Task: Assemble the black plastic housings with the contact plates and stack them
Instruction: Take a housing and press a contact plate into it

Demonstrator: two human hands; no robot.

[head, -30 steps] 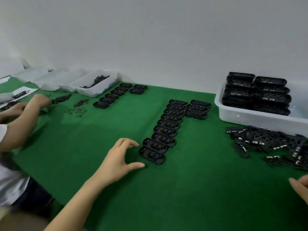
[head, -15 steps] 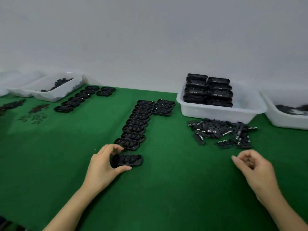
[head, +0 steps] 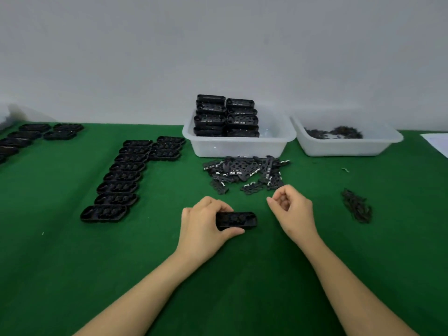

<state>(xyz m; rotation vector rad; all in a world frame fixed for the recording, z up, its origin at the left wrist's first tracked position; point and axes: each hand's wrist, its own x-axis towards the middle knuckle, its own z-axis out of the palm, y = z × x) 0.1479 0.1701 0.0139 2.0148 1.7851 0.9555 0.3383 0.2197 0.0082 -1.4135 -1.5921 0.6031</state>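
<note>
Hands at work over green cloth (head: 72,275): left hand (head: 206,226) pinching one black housing (head: 238,219) by its left end, thumb near, fingers far, flat on the cloth; right hand (head: 292,209) just right of it, fingers loosely curled, holding nothing. Beyond, a heap of contact plates (head: 244,173), then a white bin (head: 237,146) of stacked housings. At left, a row of open housings (head: 121,180).

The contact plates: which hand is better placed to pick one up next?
The right hand. It hovers empty beside the pile of contact plates, while the left hand holds the black housing on the green table.
</note>
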